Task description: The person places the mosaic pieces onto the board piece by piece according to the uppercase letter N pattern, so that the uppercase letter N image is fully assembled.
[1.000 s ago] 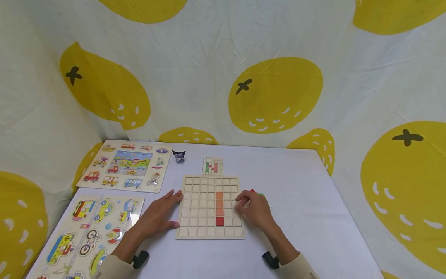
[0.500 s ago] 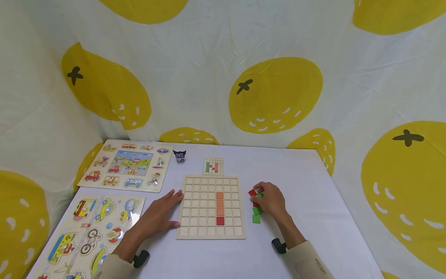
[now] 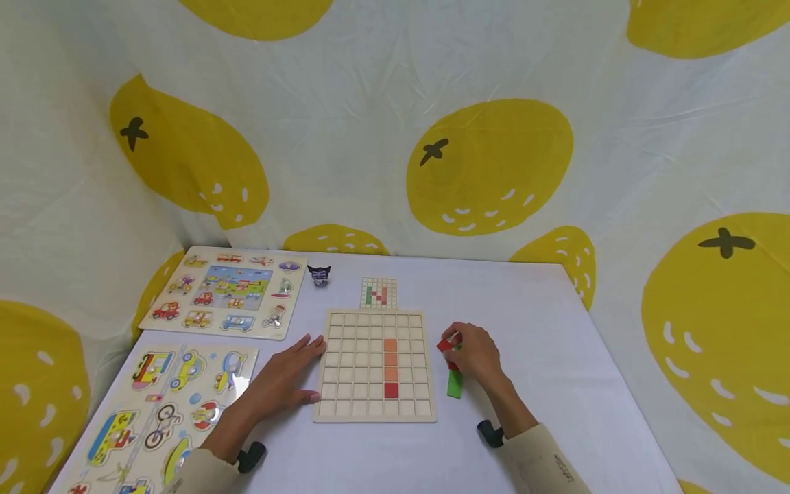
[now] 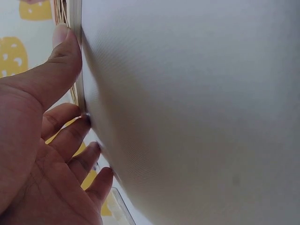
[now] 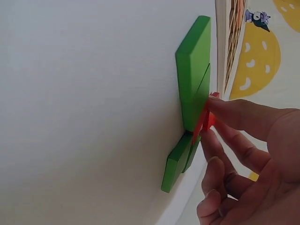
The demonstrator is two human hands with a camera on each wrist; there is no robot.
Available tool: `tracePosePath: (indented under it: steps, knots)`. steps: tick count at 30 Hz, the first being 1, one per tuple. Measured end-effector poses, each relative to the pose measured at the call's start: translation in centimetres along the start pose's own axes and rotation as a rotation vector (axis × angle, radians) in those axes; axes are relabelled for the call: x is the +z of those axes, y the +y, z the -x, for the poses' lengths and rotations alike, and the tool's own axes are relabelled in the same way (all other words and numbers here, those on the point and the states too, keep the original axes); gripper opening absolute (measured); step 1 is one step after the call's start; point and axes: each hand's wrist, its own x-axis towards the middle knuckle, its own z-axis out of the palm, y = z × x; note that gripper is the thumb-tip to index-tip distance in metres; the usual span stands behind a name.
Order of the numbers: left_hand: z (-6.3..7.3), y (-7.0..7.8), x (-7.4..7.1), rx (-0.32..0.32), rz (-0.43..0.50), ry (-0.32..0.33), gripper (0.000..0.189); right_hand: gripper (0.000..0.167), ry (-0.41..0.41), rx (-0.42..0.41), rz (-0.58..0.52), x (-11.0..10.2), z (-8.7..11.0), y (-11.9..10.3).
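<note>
A wooden grid board (image 3: pixel 354 396) lies on the table, with a column of three orange squares (image 3: pixel 391 359) and a red square (image 3: pixel 391 390) in it. My left hand (image 3: pixel 280 374) rests along the board's left edge, thumb and fingers spread; in the left wrist view the fingers (image 4: pixel 75 140) look loosely bent against the edge. Right of the board, my right hand (image 3: pixel 475 353) pinches at a red square tile (image 5: pixel 205 120) in a small heap. Green square tiles (image 5: pixel 194 56) lie beside it. Another red tile (image 3: pixel 444 345) shows by the fingertips; the hand hides part of the heap.
Behind the board lies a small pattern card (image 3: pixel 379 293) with green, red and orange squares. A dark figurine (image 3: pixel 319 276) stands to its left. Two picture puzzle boards, one with a blue scene (image 3: pixel 237 287) and one with vehicles (image 3: pixel 210 384), lie at the left.
My right hand has moved from the board's right edge to the tile heap, and the front green tiles have shifted into line. The left hand stays at the board's edge.
</note>
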Motion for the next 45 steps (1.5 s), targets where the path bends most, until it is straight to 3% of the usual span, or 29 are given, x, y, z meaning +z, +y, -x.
tracePosePath:
  steps: [14, 24, 32, 45]
  knots:
    - [0.0, -0.1, 0.1, -0.005, 0.009, 0.001, 0.1, 0.014, 0.045, -0.061, -0.181, 0.6, 2.0, -1.9]
    - [0.1, -0.1, 0.1, 0.006, 0.002, 0.008, 0.1, 0.018, -0.082, -0.141, -0.246, 3.2, 4.5, -4.4]
    - [0.0, 0.2, -0.1, 0.009, 0.004, 0.013, 0.099, 0.017, -0.143, -0.177, -0.218, 4.6, 4.9, -5.9]
    - [-0.1, 0.1, 0.0, -0.013, -0.004, 0.0, 0.101, 0.016, -0.146, -0.199, -0.146, 6.4, 4.2, -7.4]
